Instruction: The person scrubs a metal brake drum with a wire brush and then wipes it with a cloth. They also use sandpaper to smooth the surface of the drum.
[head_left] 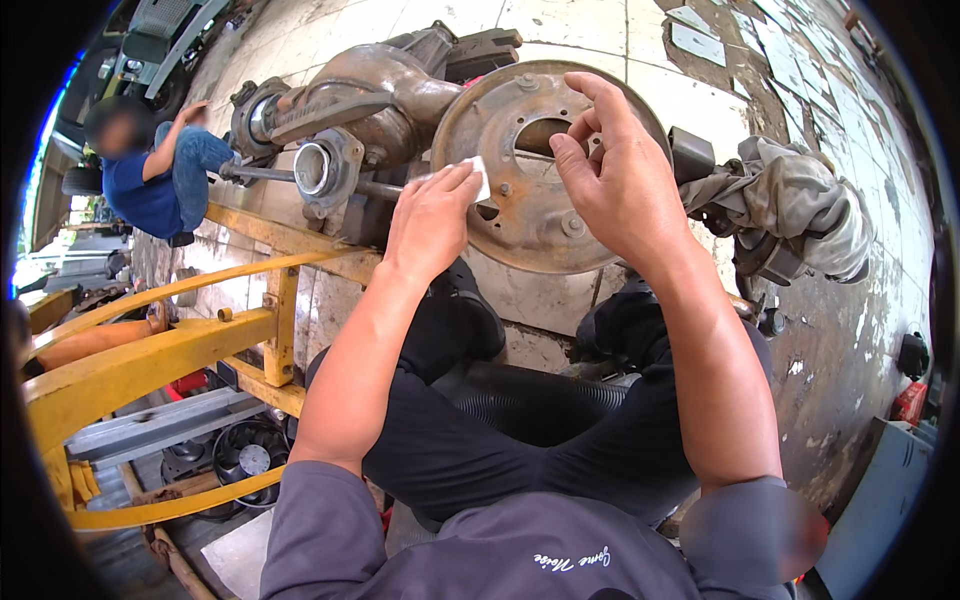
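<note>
In front of me stands a round, rusty brake backing plate (465,228) with a dark center hole and several smaller holes. My left hand (430,222) is at its left edge, its fingers closed on a small white folded piece (481,179); whether it is paper or cloth, I cannot tell. Over the plate's right side hovers my right hand (635,190), thumb and forefinger apart, nothing visible in it. Its other fingers are curled and partly hidden. Left of the plate is an axle shaft (262,174) with a flanged metal hub (318,172).
Behind the plate lies a brown axle housing (365,85). Grey rags (800,205) cover parts at right. A yellow metal frame (150,375) stands at left, with a cooling fan (250,462) beneath. Another person (150,190) in blue sits at far left. Broken tiles (698,44) lie at upper right.
</note>
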